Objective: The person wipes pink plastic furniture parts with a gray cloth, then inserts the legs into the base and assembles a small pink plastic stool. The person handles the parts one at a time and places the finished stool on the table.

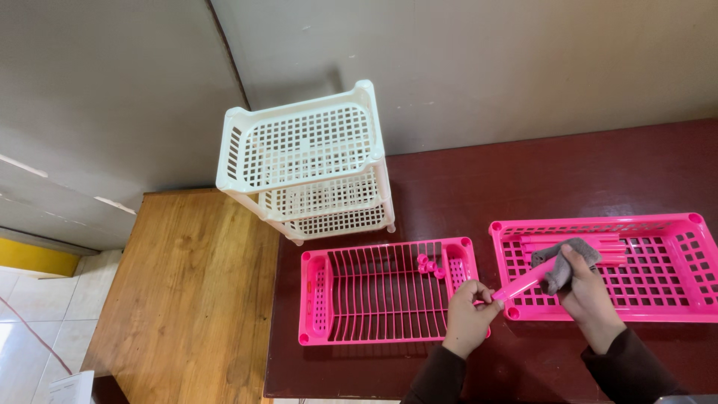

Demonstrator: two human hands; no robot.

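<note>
Near the dark red table's (523, 172) front edge, the left hand (467, 318) pinched a pink tube's (523, 283) end; the right hand (587, 292) gripped a grey cloth (565, 258) around it.

Soft, even daylight fills the room, brightest at the lower left over the pale floor tiles (30, 329). The dark red table (568, 179) carries a faint sheen and shadows lie weak. Focus is sharp throughout; straight lines bow slightly near the edges.
</note>
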